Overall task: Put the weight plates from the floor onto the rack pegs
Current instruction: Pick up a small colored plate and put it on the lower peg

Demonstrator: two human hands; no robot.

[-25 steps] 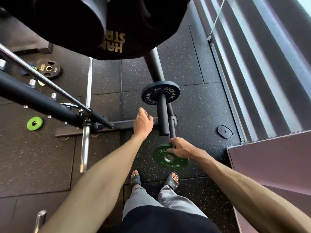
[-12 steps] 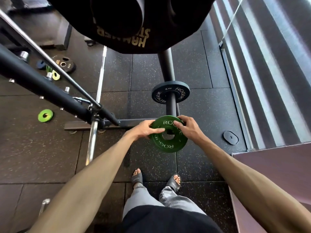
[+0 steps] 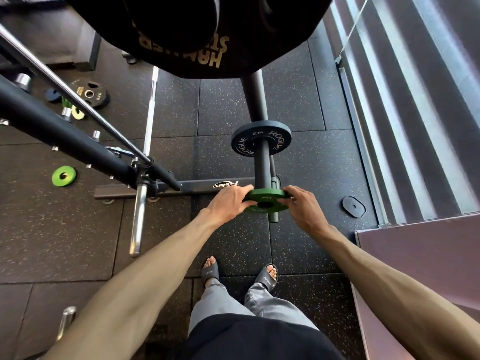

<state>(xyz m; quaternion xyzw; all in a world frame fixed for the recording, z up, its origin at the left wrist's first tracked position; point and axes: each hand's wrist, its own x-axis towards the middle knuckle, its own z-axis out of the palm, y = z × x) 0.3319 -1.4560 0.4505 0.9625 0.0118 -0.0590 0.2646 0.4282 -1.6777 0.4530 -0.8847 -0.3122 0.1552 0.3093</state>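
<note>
Dark speckled rubber flooring (image 3: 65, 237) is filling my view, with a huge black plate (image 3: 197, 35) looming overhead. Below it, a black rack peg (image 3: 262, 162) is carrying a black Rogue plate (image 3: 241, 145). Both hands are gripping a green plate (image 3: 267, 197) at the peg's near end, left hand (image 3: 230, 202) and right hand (image 3: 302, 207) clasping opposite edges. Another small green plate (image 3: 63, 176) is lying on the floor, far left.

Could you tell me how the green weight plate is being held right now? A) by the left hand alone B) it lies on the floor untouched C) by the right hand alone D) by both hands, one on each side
D: the left hand and right hand grip opposite edges of the green plate at the end of the rack peg.
</note>
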